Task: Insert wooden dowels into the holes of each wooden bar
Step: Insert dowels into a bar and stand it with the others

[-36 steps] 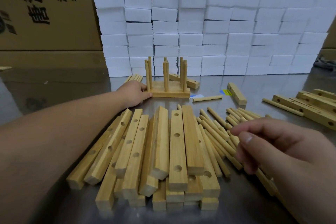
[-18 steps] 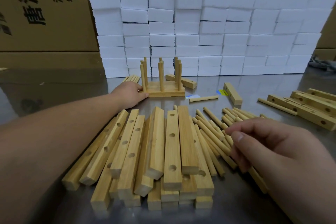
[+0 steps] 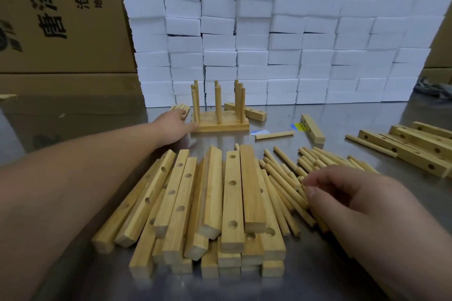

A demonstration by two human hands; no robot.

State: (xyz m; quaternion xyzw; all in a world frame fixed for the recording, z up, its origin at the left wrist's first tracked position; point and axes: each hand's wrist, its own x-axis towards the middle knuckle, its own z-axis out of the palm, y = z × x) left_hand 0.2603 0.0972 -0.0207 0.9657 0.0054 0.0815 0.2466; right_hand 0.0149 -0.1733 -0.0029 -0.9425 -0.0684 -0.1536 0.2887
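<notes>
A heap of drilled wooden bars (image 3: pixel 210 205) lies on the steel table in front of me. To its right lies a pile of loose wooden dowels (image 3: pixel 286 178). Farther back stand finished bars with upright dowels (image 3: pixel 219 107), side by side. My left hand (image 3: pixel 171 127) reaches out and touches the left end of that standing group, fingers fairly straight. My right hand (image 3: pixel 342 193) hovers over the dowel pile with fingers curled, thumb and fingertips at the dowels; whether one is pinched is unclear.
A wall of white foam blocks (image 3: pixel 281 41) rises behind the work area, with cardboard boxes (image 3: pixel 61 14) behind it. More drilled bars (image 3: pixel 415 146) lie at the right edge. A single dowel (image 3: pixel 274 135) and a lone bar (image 3: pixel 312 127) lie mid-table.
The left hand has stayed at the left end of the standing bars. The right hand has dropped slightly onto the dowel pile, its fingers curling closer together.
</notes>
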